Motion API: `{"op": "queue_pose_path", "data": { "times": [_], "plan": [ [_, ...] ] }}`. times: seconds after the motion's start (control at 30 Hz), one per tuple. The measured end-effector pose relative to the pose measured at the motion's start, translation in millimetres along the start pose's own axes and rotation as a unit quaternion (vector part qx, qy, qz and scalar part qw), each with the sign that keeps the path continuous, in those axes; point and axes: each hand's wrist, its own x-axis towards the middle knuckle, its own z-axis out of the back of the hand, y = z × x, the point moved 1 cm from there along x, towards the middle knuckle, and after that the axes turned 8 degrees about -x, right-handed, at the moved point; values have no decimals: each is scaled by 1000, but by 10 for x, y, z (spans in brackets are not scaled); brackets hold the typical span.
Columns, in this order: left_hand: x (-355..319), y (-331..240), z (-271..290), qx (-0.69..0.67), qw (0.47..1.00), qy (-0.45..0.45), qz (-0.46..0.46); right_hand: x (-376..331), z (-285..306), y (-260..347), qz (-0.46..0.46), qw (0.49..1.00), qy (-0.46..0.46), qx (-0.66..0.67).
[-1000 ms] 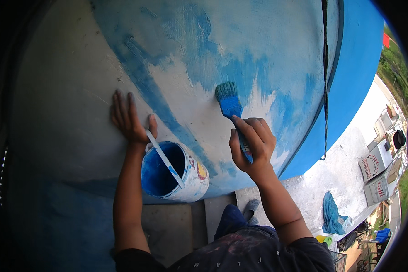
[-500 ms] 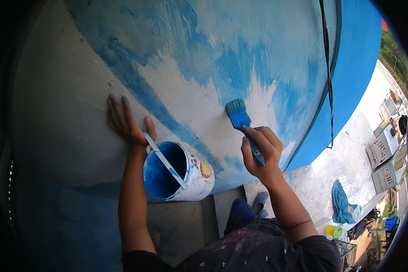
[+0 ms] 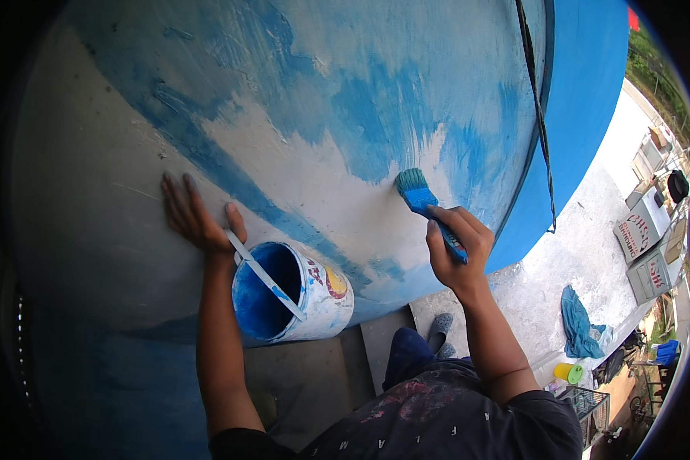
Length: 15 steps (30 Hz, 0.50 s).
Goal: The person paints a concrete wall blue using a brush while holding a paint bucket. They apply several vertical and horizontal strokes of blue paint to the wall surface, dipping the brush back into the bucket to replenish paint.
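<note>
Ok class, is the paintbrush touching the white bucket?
Apart: the head view shows part of the patchy blue-and-white surface between the paintbrush, gripped in the right hand, and the white bucket.

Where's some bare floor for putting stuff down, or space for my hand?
The pale floor looks bare between the blue rim and the boxes, beyond the cloth. A hand might pass between the bucket and brush. It's crowded around the yellow cup and wire crate.

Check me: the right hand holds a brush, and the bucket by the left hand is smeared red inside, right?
No: the head view shows the bucket smeared blue inside, not red. It is by the left hand, and the right hand holds a brush.
</note>
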Motion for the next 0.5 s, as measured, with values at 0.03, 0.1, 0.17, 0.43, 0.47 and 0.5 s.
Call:
{"op": "queue_pose_path", "data": {
  "times": [0.03, 0.1, 0.17, 0.43, 0.47, 0.5],
  "plan": [
    [-19, -8, 11, 0, 1000, 6, -2, 24, 76, 72, -31, 999, 20, 3],
    [-35, -14, 26, 0, 1000, 10, 2, 227, 172, 198, -1, 1000, -27, 11],
    [-9, -5, 21, 2, 1000, 9, -1, 444, 138, 263, 67, 992, -100, 31],
    [12, -8, 28, 11, 1000, 3, -4, -146, -41, -78, 10, 1000, 20, 1],
    [29, -8, 30, 14, 1000, -1, -3, -210, -19, -104, -27, 998, 53, 5],
    [24, -20, 22, 12, 1000, 0, -4, -185, 22, -72, -20, 999, 28, 13]
  ]
}}
